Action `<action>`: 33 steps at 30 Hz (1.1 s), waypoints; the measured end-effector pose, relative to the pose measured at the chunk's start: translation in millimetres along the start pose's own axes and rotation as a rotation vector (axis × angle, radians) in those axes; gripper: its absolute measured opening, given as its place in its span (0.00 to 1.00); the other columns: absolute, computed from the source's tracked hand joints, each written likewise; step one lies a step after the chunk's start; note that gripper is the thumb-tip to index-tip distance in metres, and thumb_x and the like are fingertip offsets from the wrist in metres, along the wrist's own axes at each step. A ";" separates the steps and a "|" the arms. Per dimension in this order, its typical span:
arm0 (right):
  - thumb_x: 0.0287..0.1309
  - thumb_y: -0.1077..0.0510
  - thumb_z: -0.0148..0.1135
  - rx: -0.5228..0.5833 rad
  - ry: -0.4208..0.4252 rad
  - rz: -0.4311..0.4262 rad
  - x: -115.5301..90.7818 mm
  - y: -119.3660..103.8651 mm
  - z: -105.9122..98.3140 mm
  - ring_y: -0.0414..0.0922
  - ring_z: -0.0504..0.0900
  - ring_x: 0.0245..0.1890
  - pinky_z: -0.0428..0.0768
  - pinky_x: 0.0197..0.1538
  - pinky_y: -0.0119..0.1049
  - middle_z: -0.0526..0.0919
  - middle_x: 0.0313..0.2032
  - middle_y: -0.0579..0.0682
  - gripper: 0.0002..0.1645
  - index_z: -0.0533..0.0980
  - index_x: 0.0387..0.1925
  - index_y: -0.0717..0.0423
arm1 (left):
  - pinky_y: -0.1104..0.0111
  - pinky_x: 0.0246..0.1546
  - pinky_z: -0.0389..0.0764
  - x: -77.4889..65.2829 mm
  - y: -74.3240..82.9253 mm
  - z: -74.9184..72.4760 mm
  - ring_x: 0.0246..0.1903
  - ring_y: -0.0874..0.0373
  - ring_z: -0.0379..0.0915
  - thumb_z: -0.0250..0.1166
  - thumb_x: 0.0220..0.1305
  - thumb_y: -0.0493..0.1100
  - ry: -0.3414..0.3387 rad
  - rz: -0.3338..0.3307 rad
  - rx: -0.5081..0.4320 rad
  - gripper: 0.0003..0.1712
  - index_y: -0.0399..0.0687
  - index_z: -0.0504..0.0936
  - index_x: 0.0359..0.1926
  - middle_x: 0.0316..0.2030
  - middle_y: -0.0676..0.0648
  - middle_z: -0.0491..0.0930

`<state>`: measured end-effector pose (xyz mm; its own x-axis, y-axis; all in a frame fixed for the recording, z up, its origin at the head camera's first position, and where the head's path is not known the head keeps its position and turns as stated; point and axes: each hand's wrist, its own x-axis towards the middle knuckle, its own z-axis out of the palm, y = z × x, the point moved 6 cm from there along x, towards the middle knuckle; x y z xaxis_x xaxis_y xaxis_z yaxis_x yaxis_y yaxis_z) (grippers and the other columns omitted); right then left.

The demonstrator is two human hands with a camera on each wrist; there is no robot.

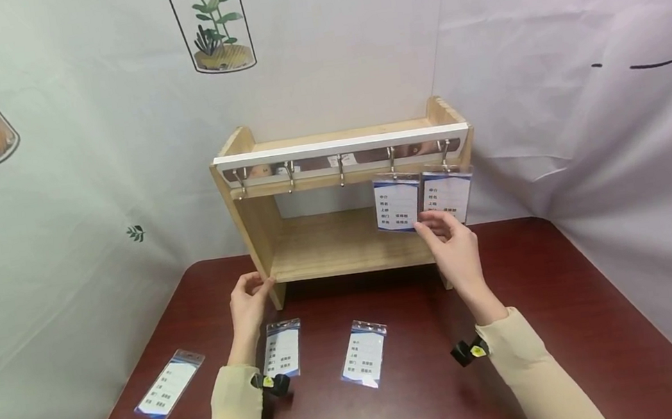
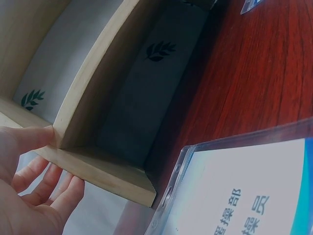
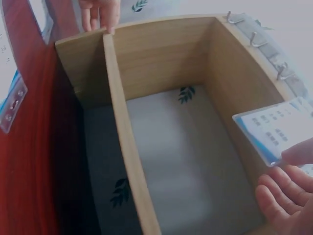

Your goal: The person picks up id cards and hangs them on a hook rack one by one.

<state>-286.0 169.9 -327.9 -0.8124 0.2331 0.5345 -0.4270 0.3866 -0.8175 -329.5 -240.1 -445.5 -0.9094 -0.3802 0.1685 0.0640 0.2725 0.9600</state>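
Observation:
My right hand [image 1: 460, 256] pinches the lower right corner of a clear-sleeved name badge [image 1: 397, 203] between thumb and fingers. This badge's top edge is at the fourth hook [image 1: 391, 155] of a wooden hook rack [image 1: 341, 254]; whether the hook passes through its slot is too small to tell. Beside it, another badge [image 1: 448, 190] hangs from the rightmost hook [image 1: 443, 149], partly behind my fingers. My left hand [image 1: 246, 313] grips the front edge of the rack's left side panel, where the shelf meets it; in the left wrist view the thumb [image 2: 34, 138] lies on the inner side, fingers outside.
Three more badges lie on the dark red table [image 1: 435, 400]: one badge [image 1: 170, 385] far left, another badge [image 1: 282, 350] by my left wrist, a third badge [image 1: 363, 354] near the middle. The three left hooks [image 1: 290, 173] carry nothing. White printed cloth [image 1: 347, 47] stands behind.

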 end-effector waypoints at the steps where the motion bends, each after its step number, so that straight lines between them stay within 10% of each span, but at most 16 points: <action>1: 0.64 0.52 0.69 -0.002 0.001 0.001 -1.1 1.9 -0.9 0.44 0.86 0.41 0.78 0.43 0.22 0.88 0.41 0.54 0.18 0.82 0.50 0.58 | 0.77 0.36 0.75 0.0 0.2 -0.2 0.45 0.54 0.78 0.72 0.62 0.43 0.000 0.001 0.000 0.21 0.39 0.77 0.52 0.47 0.40 0.79; 33: 0.64 0.54 0.68 -0.122 -0.166 0.219 -49.8 67.8 9.7 0.48 0.86 0.42 0.79 0.42 0.27 0.88 0.43 0.54 0.17 0.83 0.51 0.57 | 0.77 0.36 0.75 0.7 1.5 -0.2 0.43 0.58 0.77 0.72 0.62 0.43 -0.006 0.002 -0.013 0.21 0.39 0.78 0.52 0.46 0.42 0.79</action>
<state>-278.4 175.8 -412.0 -0.9380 0.1775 0.2978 -0.1918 0.4500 -0.8722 -329.9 -240.1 -443.8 -0.9116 -0.3745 0.1695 0.0713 0.2621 0.9624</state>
